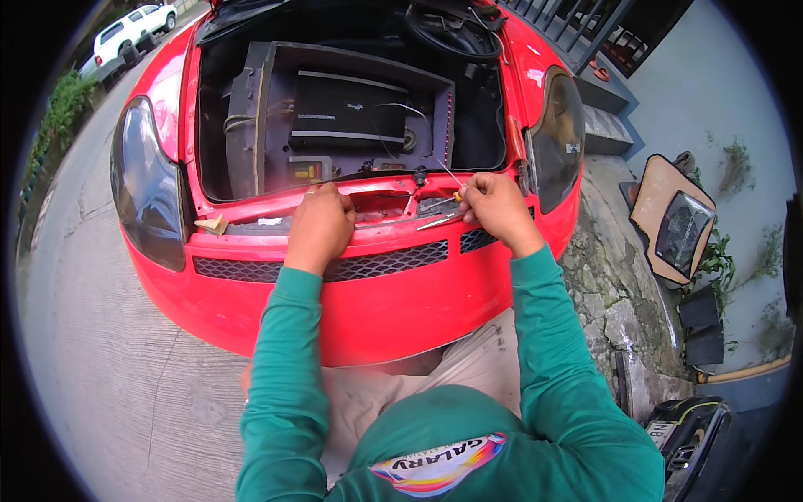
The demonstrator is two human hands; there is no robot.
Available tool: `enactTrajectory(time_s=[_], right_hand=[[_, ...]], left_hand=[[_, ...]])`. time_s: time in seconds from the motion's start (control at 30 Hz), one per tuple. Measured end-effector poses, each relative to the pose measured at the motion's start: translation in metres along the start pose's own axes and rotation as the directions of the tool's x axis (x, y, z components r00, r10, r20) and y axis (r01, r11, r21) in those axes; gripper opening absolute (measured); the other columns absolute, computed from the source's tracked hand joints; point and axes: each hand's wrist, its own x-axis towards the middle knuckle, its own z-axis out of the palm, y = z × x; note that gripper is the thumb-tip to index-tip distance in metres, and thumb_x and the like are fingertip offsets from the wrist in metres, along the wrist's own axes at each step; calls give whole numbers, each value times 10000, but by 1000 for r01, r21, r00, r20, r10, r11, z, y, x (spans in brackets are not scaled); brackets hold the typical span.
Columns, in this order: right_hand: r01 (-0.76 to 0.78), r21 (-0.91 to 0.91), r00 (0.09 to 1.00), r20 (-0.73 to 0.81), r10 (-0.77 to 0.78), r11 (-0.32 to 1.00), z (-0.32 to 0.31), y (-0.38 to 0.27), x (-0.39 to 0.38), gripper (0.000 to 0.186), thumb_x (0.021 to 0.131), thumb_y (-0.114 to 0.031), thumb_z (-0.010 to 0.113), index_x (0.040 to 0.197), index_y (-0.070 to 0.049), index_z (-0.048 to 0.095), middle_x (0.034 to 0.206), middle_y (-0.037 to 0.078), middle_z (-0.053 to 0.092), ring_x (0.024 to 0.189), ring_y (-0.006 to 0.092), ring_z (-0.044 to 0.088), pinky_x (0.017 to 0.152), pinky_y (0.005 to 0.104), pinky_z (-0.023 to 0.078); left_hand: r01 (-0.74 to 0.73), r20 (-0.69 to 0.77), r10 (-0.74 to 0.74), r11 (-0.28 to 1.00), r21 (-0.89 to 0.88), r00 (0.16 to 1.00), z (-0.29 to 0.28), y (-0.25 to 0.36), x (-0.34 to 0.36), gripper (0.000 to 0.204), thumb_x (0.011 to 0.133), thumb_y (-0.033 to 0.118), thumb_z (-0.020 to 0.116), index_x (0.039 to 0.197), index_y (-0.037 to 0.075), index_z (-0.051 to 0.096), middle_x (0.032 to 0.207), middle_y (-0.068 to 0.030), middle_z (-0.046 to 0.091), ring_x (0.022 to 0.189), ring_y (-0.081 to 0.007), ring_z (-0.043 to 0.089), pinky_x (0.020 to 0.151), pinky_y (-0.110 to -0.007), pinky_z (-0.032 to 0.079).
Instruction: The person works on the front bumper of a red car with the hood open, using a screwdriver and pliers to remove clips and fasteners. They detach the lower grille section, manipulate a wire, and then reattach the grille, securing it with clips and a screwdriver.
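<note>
The red front end of a car [385, 293] stands before me with its front compartment uncovered. My left hand [322, 224] is closed, its fingers curled at the compartment's front lip; whatever they may grip is hidden. Farther right, my right hand [498, 213] pinches a slim tool with a yellow part [457, 197], its thin metal shaft pointing left over the lip. Just below it, a silver pointed piece [439, 221] extends from the same fingers; its kind is unclear. Between my hands lies a recess in the red panel [381, 206], beside a black latch-like part [420, 177].
Inside the compartment, a black amplifier [350, 109] sits in a dark box, a pale wire [410, 107] beside it. A beige wedge [212, 225] rests on the left lip. Headlights [146, 186] flank the opening. At right, a tan panel [648, 219] leans by the wall.
</note>
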Motion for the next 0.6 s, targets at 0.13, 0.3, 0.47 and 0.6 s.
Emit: enactTrajectory(time_s=[0.13, 0.3, 0.47, 0.6], right_hand=[[108, -436, 973, -139, -186, 893, -24, 29, 4, 190, 1014, -149, 698, 1003, 28, 768, 754, 105, 744, 694, 178, 752, 641, 357, 575], [158, -558, 925, -204, -319, 815, -31, 39, 3, 197, 960, -205, 713, 1012, -38, 803, 874, 214, 758, 851, 405, 757, 786, 498, 591], [186, -638, 901, -193, -389, 747, -25, 37, 4, 175, 949, -186, 703, 981, -45, 800, 919, 198, 764, 891, 402, 749, 806, 516, 588], [196, -718, 863, -196, -465, 668, -26, 46, 12, 162, 943, -177, 687, 945, -62, 801, 954, 177, 745, 920, 402, 733, 821, 525, 584]], left_hand=[[4, 18, -4, 1000, 10, 1000, -5, 1, -1, 158, 926, 174, 714, 926, 59, 822, 1098, -144, 721, 1131, -380, 664, 1001, -506, 557], [-13, 20, 13, 1000, 6, 1000, -5, 2, -1, 149, 931, 169, 719, 927, 60, 819, 1109, -139, 726, 1140, -381, 659, 997, -512, 564], [-15, 20, 14, 1000, 23, 1000, -6, -1, -1, 144, 931, 169, 721, 926, 65, 820, 1111, -136, 727, 1138, -379, 656, 990, -511, 564], [-27, 9, 27, 1000, 5, 1000, -5, -1, -1, 141, 920, 168, 729, 930, 61, 821, 1085, -140, 728, 1108, -383, 659, 981, -506, 559]])
